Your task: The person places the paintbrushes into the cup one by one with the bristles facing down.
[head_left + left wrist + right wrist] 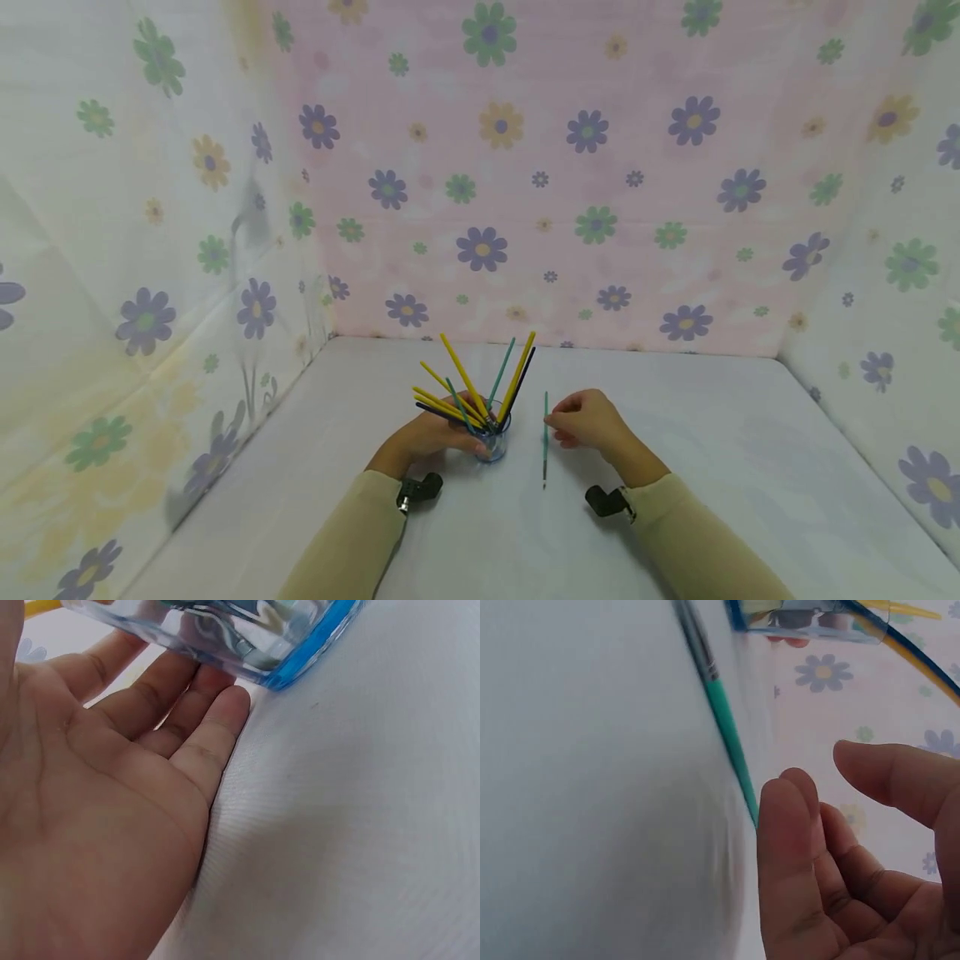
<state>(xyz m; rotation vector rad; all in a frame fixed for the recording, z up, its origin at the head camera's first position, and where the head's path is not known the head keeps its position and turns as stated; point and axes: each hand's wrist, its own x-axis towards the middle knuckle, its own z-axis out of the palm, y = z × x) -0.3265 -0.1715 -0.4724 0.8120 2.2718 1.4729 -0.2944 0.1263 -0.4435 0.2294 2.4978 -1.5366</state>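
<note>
My left hand (431, 435) holds a clear glass cup (492, 450) with a blue base, thumb in front and fingers round the far side. Yellow, teal and dark-handled paintbrushes (457, 362) stand in the cup, fanned out over its rim. In the left wrist view, fingers reach behind the tilted-looking glass (225, 634) close over the white surface. A thin teal paintbrush (545, 446) lies right of the cup, its bristles towards me. My right hand (592, 423) is beside it, fingertips right at its handle. In the right wrist view, thumb and fingers stand apart beside the brush (731, 731).
A white-covered table (690, 417) lies under everything. Flower-patterned cloth walls (555, 250) close it in at the back and on both sides. Small black wrist cameras (422, 487) sit at both cuffs, low over the table.
</note>
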